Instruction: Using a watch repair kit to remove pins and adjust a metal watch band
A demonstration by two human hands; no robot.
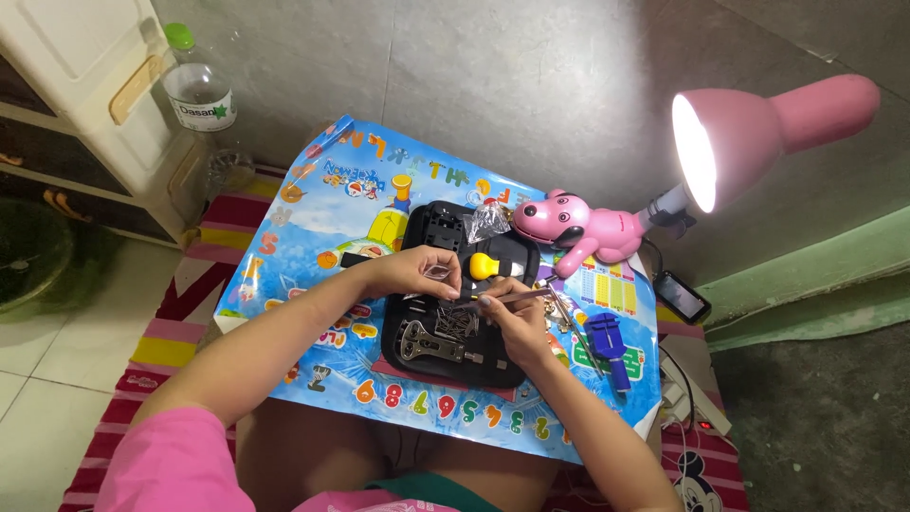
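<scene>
We record a low table covered by a blue printed children's mat [313,237] with coloured letters and numerals along its borders. At its centre lies an open black zip tool case [431,232], and both hands work directly above it.

The small clear plastic bag [438,273] sits between the fingertips of the left hand [412,270], over the upper middle of the case. We see thumb and forefinger pressed together on the bag, the remaining fingers curled loosely.

The right hand [517,318] is just beside the left, over the right half of the case. Its fingers are closed around a slim metal-tipped hand tool [517,298], held like a pen, with the shaft running out to the right and the near end pointing toward the bag. We cannot tell whether tool and bag touch.

Inside the case: a silver adjustable wrench-like tool [431,346] at the lower left, a bundle of thin metal pins [457,320] just above it, and a yellow rounded-handle tool [485,265] directly behind the hands.

Surroundings: a pink dog-shaped desk lamp [578,228], lit, at the upper right; a clear plastic bottle with green cap [199,90] on the floor at upper left; a blue plastic strap-adjusting tool [607,346] on the mat right of the case; a crumpled clear bag [488,220] at the case's top edge.
</scene>
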